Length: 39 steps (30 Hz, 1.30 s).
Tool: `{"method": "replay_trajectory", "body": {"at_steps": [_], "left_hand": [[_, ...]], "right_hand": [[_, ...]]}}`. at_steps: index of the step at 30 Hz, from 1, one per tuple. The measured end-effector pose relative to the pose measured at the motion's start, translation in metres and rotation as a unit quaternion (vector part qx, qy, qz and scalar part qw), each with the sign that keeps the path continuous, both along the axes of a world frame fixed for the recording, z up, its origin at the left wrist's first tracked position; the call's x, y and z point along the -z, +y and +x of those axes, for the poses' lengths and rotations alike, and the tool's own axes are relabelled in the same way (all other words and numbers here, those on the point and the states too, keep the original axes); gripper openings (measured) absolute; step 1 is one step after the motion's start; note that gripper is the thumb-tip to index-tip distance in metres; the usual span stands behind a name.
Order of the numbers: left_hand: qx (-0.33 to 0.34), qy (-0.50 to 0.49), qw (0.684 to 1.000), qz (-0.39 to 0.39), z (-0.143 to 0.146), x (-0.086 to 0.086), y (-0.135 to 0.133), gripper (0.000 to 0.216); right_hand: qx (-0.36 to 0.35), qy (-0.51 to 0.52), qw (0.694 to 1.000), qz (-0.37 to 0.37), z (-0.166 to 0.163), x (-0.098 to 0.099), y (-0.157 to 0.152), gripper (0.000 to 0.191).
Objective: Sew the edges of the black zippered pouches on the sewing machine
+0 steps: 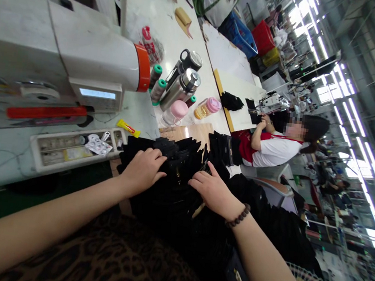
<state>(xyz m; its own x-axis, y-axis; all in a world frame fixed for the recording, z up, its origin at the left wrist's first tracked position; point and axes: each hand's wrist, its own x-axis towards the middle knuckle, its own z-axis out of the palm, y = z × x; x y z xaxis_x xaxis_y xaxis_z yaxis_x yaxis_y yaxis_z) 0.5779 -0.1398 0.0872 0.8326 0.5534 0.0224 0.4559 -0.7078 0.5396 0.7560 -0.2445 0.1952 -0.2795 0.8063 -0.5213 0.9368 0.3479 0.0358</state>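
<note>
A thick bundle of black fabric pieces with ragged, layered edges lies in front of me, partly over my lap. My left hand is closed over its left side, the fingers bent onto the cloth and the thumb pointing inward. On the right side, my right hand, with a beaded bracelet at the wrist, has its fingers curled on the same black cloth. Small gold-coloured metal bits show on the fabric between the hands. What lies under the fingertips is partly hidden.
A white sewing machine stands at left, above a parts tray. Behind the bundle are a steel thermos, a pink-capped bottle, a yellow-pink jar and thread spools. A co-worker sits at right.
</note>
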Motion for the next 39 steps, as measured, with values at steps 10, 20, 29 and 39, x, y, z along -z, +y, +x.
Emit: {"method": "replay_trajectory", "body": {"at_steps": [10,20,29,39], "left_hand": [[0.024,0.033,0.999,-0.017,-0.007,0.003,0.004,0.019],[0.092,-0.087,0.972,-0.197,-0.024,-0.004,-0.018,0.005],[0.12,-0.166,0.947,-0.246,-0.016,-0.007,-0.014,0.023],[0.018,-0.016,0.999,-0.037,-0.012,0.01,0.013,0.01]], "right_hand": [[-0.002,0.0,1.0,-0.008,0.0,-0.006,-0.008,0.027],[-0.016,0.025,0.999,0.017,-0.003,0.0,0.001,0.02],[0.001,0.025,1.0,-0.01,0.001,-0.001,-0.004,0.027],[0.029,0.034,0.999,-0.015,-0.001,0.0,-0.001,0.032]]}}
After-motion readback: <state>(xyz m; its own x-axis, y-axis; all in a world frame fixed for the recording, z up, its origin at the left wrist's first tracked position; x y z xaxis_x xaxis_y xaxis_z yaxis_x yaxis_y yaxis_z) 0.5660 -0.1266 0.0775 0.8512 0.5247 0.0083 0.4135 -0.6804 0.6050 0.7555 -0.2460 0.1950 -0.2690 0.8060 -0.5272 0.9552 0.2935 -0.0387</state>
